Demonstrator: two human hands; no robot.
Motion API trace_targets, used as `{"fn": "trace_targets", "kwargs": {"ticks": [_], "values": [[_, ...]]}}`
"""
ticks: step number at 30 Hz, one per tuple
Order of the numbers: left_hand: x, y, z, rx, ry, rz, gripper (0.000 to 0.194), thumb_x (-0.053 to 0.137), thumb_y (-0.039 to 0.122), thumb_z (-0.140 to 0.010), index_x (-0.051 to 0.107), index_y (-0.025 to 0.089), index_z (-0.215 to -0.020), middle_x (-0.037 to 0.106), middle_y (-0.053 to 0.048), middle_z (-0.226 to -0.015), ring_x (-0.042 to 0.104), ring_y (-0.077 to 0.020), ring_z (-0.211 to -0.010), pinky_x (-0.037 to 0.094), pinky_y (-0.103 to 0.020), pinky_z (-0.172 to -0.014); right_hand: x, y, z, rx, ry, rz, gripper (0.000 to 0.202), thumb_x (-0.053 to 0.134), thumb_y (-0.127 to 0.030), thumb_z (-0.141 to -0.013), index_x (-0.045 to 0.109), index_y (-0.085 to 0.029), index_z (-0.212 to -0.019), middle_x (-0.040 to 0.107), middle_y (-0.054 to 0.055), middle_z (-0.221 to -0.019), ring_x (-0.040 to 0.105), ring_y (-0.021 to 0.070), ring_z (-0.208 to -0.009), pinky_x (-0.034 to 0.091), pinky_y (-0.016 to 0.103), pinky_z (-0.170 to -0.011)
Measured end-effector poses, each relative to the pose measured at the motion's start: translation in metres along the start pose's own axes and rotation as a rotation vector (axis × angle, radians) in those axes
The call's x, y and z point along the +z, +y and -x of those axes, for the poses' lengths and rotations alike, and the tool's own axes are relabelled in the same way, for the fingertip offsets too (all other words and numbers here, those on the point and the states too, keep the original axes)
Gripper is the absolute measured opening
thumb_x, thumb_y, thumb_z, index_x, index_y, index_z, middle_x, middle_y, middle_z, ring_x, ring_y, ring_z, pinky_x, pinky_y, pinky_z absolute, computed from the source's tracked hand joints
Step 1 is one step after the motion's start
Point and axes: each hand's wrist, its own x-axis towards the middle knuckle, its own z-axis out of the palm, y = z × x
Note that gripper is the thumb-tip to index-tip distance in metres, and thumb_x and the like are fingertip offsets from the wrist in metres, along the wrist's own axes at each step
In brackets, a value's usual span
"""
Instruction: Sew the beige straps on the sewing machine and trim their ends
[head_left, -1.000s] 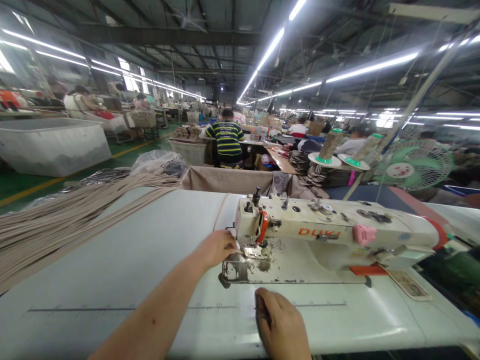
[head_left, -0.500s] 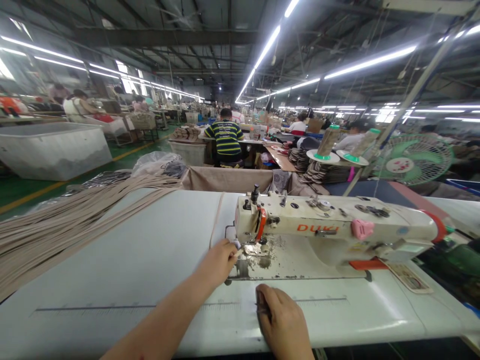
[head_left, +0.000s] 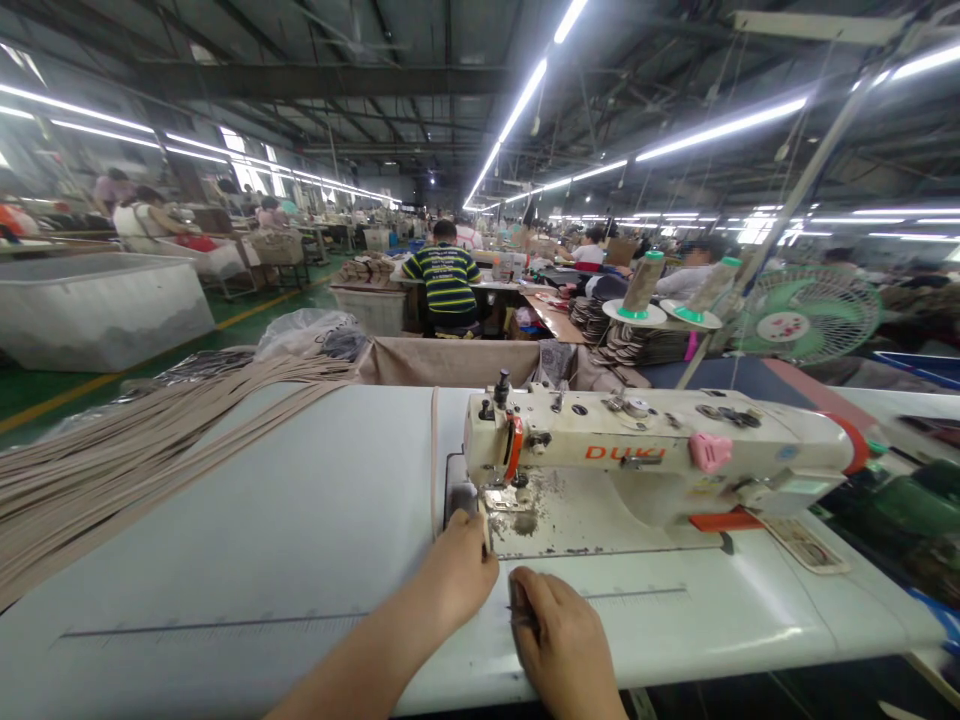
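Note:
My left hand (head_left: 466, 562) is closed in a pinch at the left front corner of the sewing machine's bed. Between its fingers is a narrow beige fabric strip (head_left: 435, 450), which runs back over the far table edge; a pale end shows by the fingertips. Just beyond the hand are the metal needle plate (head_left: 507, 500) and the head of the white sewing machine (head_left: 585, 440). My right hand (head_left: 564, 640) rests near the table's front edge, fingers curled around something dark, mostly hidden. The two hands are close together but apart.
A bundle of long beige strips (head_left: 150, 430) lies along the table's left side. Behind the table is a fabric-lined bin (head_left: 450, 360). Thread cones (head_left: 643, 285) and a green fan (head_left: 810, 315) stand at right. A co-worker in a striped shirt (head_left: 442, 275) sits ahead.
My left hand has drawn toward me and slightly right, away from the needle area, with the strip. My right hand has stayed nearly in place. The view has shifted slightly.

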Motion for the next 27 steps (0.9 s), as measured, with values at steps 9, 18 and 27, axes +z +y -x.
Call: {"fn": "trace_targets", "kwargs": {"ticks": [9,18,27], "values": [[-0.002,0.008,0.033,0.051,-0.145,-0.013,0.072,0.057,0.008,-0.083,0.036,0.009,-0.152,0.051,-0.021,-0.144,0.065,-0.026,-0.118,0.049,-0.033,-0.108,0.001,0.006,0.004,0.059,0.051,-0.173,0.031,0.051,-0.011,-0.089,0.063,-0.022,-0.115,0.076,0.005,-0.092,0.071,0.0214,-0.081,0.056,0.032,-0.071],[0.005,-0.002,0.037,0.231,0.085,-0.207,0.04,0.065,0.015,-0.083,0.063,0.016,-0.123,0.057,-0.014,-0.136,0.057,-0.0307,-0.129,0.045,-0.044,-0.116,-0.035,0.006,0.036,0.357,0.052,-0.632,0.023,0.052,-0.036,-0.102,0.072,-0.026,-0.102,0.076,0.003,-0.093,0.071,0.0185,-0.088,0.054,0.026,-0.083],[0.039,-0.058,0.019,0.5,0.133,-0.174,0.032,0.041,0.037,-0.1,0.06,0.022,-0.121,0.066,-0.012,-0.126,0.065,-0.0287,-0.117,0.053,-0.044,-0.104,-0.076,0.055,0.139,0.951,0.271,-0.441,0.056,0.044,-0.07,-0.095,0.07,-0.022,-0.082,0.057,-0.001,-0.061,0.057,0.0179,-0.061,0.047,0.029,-0.061]]}}
